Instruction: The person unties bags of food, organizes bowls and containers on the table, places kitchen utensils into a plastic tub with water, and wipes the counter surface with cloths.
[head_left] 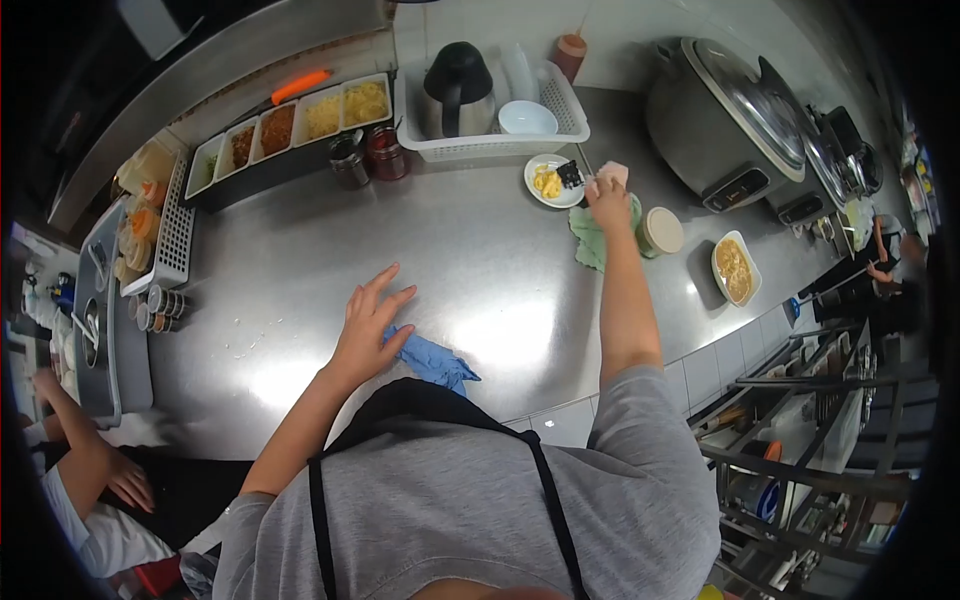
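My left hand [370, 332] is open, fingers spread, just above the steel counter [290, 220]. A crumpled blue cloth [435, 360] lies beside its thumb; whether they touch, I cannot tell. Reaching far forward, my right hand [608, 208] is closed on a pink cloth [612, 174]. Beneath that wrist a green cloth [588, 238] is spread on the counter. Left of the pink cloth sits a small white plate [538, 192] with yellow pieces and black strips. On the other side of my forearm stands a tub with a pale lid [663, 231].
A white basket [490, 146] holds a steel jug and a bowl. Seasoning trays [290, 128] and jars [385, 152] line the back. Large cookers [725, 120] and a bowl of food [736, 270] are right. Another person's arm [90, 450] is at left.
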